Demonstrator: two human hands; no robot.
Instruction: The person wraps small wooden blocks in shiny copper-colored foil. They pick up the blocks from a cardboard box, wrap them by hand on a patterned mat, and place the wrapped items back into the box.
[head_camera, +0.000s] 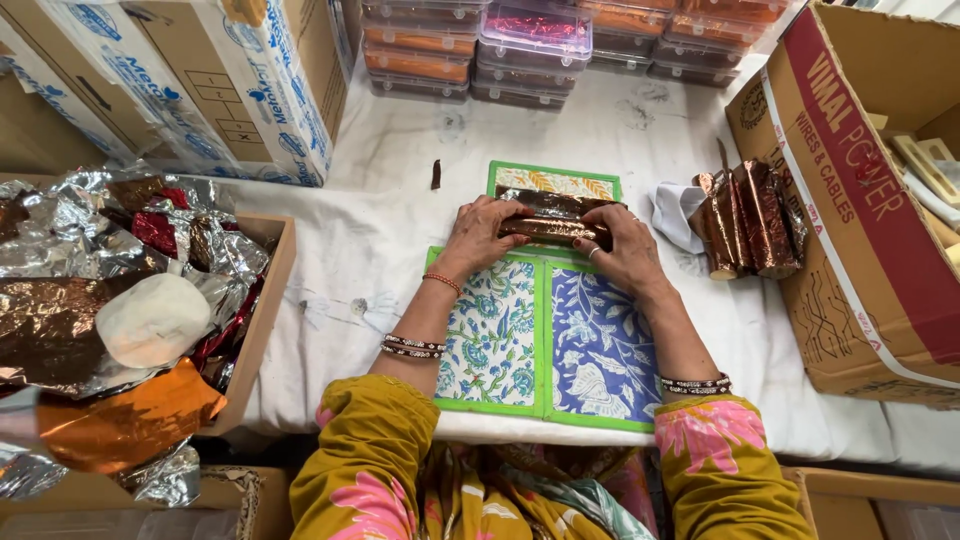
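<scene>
two hands — left hand (478, 232), right hand (626, 248) — grip foil roll (556, 222) beside wrapped rolls (750, 218).

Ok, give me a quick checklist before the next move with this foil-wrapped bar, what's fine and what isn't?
1. Both hands on the bar: left hand and right hand grip the brown foil-wrapped bar at its ends: ok.
2. Bar over the floral mat: ok.
3. Foil fully closed underneath: cannot tell.
4. Finished wrapped bars stacked clear to the right: ok.
5. Foil sheets within reach in the left box: ok.
6. Small dark scrap on the cloth: not ok.
</scene>
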